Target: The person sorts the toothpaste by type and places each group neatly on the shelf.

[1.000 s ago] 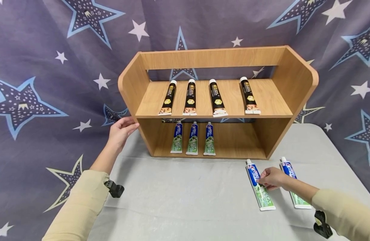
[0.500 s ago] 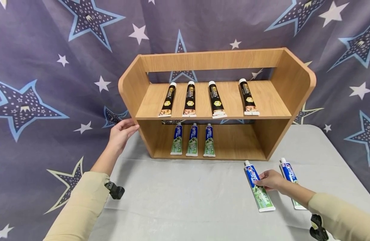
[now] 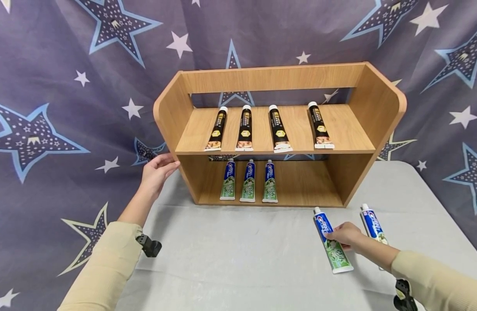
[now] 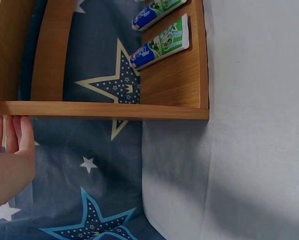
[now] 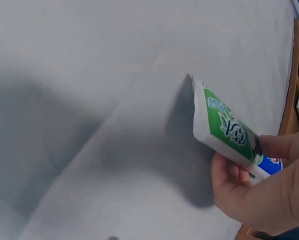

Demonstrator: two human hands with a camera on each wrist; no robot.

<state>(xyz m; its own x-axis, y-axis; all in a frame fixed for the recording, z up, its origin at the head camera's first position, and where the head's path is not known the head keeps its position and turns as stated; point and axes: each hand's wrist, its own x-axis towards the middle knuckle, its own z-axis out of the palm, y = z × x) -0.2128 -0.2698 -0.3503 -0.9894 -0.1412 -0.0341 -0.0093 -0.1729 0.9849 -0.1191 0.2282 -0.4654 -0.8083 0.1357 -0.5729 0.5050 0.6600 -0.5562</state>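
My right hand (image 3: 345, 234) pinches a blue-and-green toothpaste tube (image 3: 333, 252) between thumb and fingers. In the right wrist view, that tube (image 5: 229, 127) is tilted, with its white crimped end away from the hand and a shadow below. A second such tube (image 3: 372, 222) lies on the table to the right, partly behind the right forearm. My left hand (image 3: 156, 175) holds the left side panel of a wooden shelf (image 3: 308, 77). In the left wrist view, the fingers (image 4: 25, 132) lie on the panel's outer side and the thumb over its edge.
Several black tubes (image 3: 245, 129) lie spaced along the upper board. Three blue-and-green tubes (image 3: 248, 181) lie on the lower board's left and middle; bare board (image 3: 304, 183) shows right of them. A grey cloth (image 3: 238, 255) covers the table. A starry curtain (image 3: 118, 86) hangs behind.
The right hand and its toothpaste tube have shifted slightly left, and the tube appears lifted a little. The left hand stays on the shelf's side.
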